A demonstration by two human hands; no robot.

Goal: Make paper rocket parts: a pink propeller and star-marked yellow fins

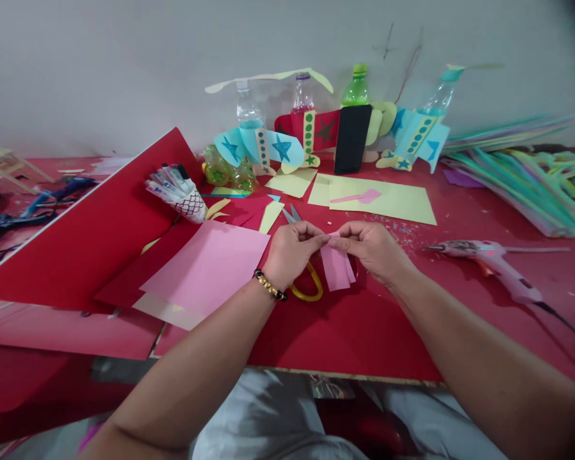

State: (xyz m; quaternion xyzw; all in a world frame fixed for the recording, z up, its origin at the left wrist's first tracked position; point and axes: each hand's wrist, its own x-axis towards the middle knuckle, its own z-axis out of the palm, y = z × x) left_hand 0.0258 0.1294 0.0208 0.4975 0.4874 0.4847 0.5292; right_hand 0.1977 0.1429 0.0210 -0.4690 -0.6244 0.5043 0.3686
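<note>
Both hands pinch the top edge of a small folded piece of pink paper over the red table. My left hand, with a beaded bracelet at the wrist, has its thumb and fingers closed on the paper's left corner. Opposite it, my right hand grips the right corner, thumb tips nearly meeting. Beneath the hands lie scissors with yellow handles, blades pointing away and partly hidden by my left hand. A larger pink sheet lies left of my left hand, partly over a pale sheet.
A pink glue gun lies at right with its cord trailing off. Behind stand decorated bottles, a black phone and a pen holder. A pink cut-out rests on yellow paper. Pipe cleaners pile up at right.
</note>
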